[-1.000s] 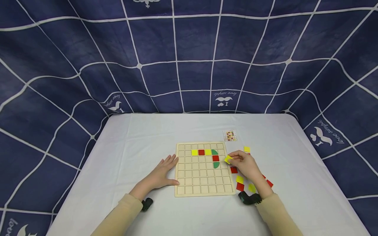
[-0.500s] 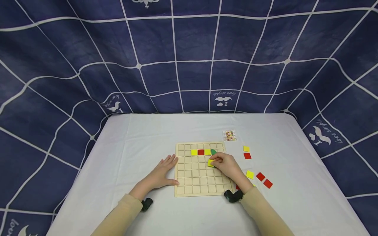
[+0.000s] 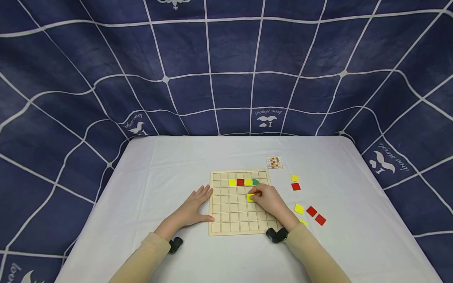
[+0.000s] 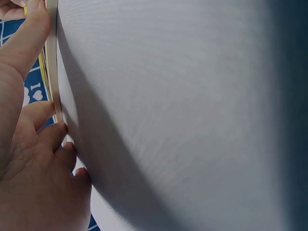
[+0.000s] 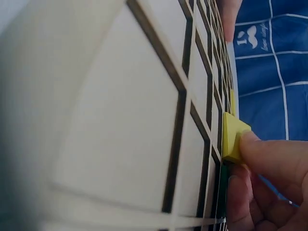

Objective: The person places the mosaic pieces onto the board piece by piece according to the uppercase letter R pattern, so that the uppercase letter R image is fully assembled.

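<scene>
A light wooden grid board [image 3: 225, 217] lies on the white table. Along one of its upper rows sit a yellow tile [image 3: 232, 182], a red tile [image 3: 240, 182], another yellow tile [image 3: 248, 182] and a rounded green piece [image 3: 255, 182]. My right hand [image 3: 267, 199] pinches a yellow square tile [image 5: 232, 137] between thumb and fingers, at a cell just left of the green pieces' column. In the right wrist view that tile is tilted against the grid. My left hand [image 3: 192, 206] rests with spread fingers at the board's left edge. The right hand hides part of the grid.
A small printed pattern card [image 3: 274, 162] lies beyond the board's upper right corner. Loose tiles lie to the right, among them a yellow one [image 3: 295, 178], a red one [image 3: 295, 186] and another red one [image 3: 320, 219]. A dark blue curtain stands behind the table.
My right hand has carried the yellow tile leftward from beside the board's right edge onto the grid, then slightly farther left. The left hand has stayed still.
</scene>
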A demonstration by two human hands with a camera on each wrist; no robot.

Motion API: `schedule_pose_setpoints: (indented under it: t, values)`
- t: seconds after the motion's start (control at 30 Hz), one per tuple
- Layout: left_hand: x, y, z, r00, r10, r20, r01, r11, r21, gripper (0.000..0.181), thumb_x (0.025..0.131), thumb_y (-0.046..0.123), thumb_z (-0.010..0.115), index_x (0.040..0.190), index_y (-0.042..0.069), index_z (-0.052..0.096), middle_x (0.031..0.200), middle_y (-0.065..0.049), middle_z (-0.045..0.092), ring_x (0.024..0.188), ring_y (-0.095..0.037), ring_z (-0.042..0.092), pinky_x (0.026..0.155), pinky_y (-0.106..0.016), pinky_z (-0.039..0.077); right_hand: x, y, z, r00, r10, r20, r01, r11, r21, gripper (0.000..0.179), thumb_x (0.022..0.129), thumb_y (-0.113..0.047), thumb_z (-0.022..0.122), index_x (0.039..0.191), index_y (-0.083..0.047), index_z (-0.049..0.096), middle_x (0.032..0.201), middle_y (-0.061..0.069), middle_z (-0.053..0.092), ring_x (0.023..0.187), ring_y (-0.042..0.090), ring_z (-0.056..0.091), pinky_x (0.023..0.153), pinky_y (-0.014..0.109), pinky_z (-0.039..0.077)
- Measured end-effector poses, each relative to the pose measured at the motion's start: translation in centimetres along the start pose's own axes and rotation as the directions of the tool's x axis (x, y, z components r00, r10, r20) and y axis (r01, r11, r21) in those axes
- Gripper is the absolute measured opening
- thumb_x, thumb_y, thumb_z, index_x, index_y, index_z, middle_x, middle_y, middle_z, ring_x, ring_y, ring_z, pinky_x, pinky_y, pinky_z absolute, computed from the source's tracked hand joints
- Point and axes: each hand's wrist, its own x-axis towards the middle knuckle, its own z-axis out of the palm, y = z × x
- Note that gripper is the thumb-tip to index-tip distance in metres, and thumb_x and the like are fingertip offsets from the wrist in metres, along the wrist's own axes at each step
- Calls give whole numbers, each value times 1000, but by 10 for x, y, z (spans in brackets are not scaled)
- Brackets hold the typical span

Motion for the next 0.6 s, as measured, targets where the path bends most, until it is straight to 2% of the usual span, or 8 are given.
schedule_pose_setpoints:
  t: [0.27,0.6]
  values:
    - [0,0,0,1000,-8,-2,8,1000,-1,103,75,46,82,155,7,28,165,-11,17,154,-32,9,125,-53,9,3,-2,1,1000,-26,-12,25,997,-75,6,83,-8,77,89,-10,77,83,-1,57,71,10,50,64,20,44]
    - [1,-1,0,1000,-13,9,13,1000,5,104,76,46,81,156,9,27,165,-10,16,154,-30,8,125,-51,9,3,-2,-2,1000,-7,-6,7,998,-56,13,83,-10,78,96,-11,77,85,0,59,70,12,47,63,22,41]
